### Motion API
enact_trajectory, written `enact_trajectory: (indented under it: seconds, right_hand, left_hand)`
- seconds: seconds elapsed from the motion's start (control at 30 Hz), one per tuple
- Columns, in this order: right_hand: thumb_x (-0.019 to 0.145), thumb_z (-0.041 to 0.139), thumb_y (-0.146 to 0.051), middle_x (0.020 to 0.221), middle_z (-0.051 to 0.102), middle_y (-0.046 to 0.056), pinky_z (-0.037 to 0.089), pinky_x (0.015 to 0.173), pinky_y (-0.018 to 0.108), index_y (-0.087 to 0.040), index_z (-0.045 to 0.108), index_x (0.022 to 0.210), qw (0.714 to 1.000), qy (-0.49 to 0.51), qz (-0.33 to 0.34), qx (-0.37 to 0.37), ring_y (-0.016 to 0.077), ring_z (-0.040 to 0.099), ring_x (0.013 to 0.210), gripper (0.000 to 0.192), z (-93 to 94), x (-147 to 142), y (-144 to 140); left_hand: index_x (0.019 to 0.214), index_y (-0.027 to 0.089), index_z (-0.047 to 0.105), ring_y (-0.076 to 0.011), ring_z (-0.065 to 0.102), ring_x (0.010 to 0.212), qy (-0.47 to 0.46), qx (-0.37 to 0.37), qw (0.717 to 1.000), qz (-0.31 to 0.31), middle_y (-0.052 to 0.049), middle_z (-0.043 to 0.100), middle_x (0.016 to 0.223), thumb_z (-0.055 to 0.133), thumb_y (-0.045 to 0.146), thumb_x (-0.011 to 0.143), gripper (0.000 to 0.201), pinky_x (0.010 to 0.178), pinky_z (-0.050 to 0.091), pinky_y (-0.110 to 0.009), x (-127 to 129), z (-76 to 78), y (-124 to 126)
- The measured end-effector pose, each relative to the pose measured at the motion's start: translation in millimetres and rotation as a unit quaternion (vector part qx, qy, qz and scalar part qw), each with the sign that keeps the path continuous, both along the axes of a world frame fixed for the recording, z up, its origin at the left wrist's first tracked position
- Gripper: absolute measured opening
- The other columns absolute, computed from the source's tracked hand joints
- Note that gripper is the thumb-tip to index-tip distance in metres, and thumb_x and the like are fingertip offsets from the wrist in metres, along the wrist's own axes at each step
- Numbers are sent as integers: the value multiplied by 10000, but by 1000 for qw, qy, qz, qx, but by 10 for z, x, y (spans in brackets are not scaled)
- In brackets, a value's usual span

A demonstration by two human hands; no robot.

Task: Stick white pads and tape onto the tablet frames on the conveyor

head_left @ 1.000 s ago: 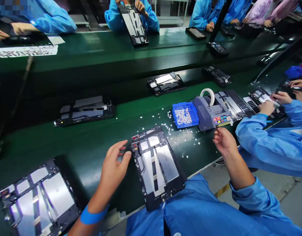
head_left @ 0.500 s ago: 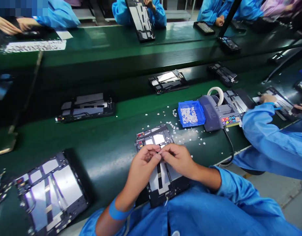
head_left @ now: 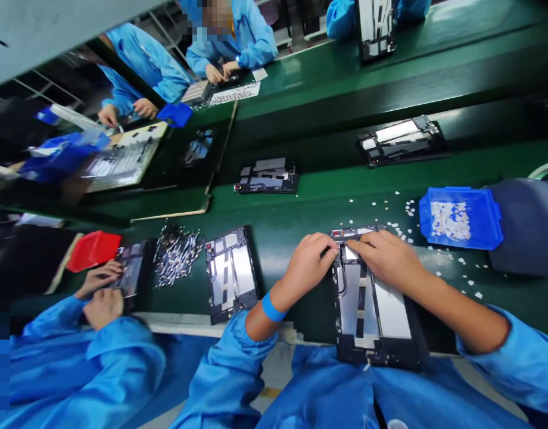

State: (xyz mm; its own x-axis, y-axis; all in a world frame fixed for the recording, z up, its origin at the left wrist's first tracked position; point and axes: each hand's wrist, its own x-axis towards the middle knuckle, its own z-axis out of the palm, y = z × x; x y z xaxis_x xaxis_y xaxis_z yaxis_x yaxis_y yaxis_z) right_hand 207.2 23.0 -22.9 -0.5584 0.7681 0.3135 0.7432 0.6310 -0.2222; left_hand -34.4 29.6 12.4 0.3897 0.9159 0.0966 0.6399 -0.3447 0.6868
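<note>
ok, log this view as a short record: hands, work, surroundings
left hand: fingers at tablet's far end; grip contents too small to tell
right hand: fingers at same end, close to left's
tablet: opened, internals up, at bench's near edge
tray: blue, right of tablet, holds white bits
loose bits: scattered on bench
second tablet: opened, left of first
metal parts: piled left of second tablet

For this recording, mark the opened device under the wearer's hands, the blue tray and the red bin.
Opened device (head_left: 371,305): head view, on its silvery middle.
Blue tray (head_left: 482,218): head view, on its bare right part.
Red bin (head_left: 94,250): head view, middle of its red surface.
</note>
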Motion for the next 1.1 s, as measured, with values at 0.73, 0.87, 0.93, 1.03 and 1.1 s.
enact_trajectory:
  seconds: [0.73,0.87,0.93,1.03,1.1]
  right_hand:
    - [977,565,-132,984,666,110,356,726,368,-181,685,1355,987,-115,103,40,241,501,849,400,-38,50,207]
    - [987,571,-145,1033,664,103,362,746,365,-220,645,1411,984,-122,128,22,244,501,877,437,-71,116,285]
    - [1004,561,-164,1066,664,103,369,761,366,-235,640,1411,984,-117,134,18,247,503,897,420,-98,143,313]
    - [1012,554,-167,1074,661,106,366,770,369,-240,637,1413,985,-109,129,20,251,499,908,416,-109,148,315]
    - [1006,561,-160,1064,661,105,357,768,370,-240,640,1411,986,-106,124,22,250,496,904,420,-93,133,300]
  left_hand:
    - [1025,178,663,-280,616,1226,188,67,974,-111,-125,682,1385,520,138,1002,150,1036,487,-471,10,-35,-137]
    - [926,207,654,-195,666,1074,25,-40,998,-50,-47,740,1097,591,167,992,99,982,514,-367,-3,-31,61]
    - [905,208,672,-185,660,1002,10,-62,998,-27,-31,714,996,621,162,971,95,945,518,-348,26,-62,151]
    - [896,204,687,-197,638,966,55,-59,996,-30,-32,682,949,624,166,967,102,916,514,-353,94,-104,230]
    - [911,196,682,-206,627,954,94,-47,994,-37,-41,668,940,600,176,985,112,899,511,-357,133,-105,255]
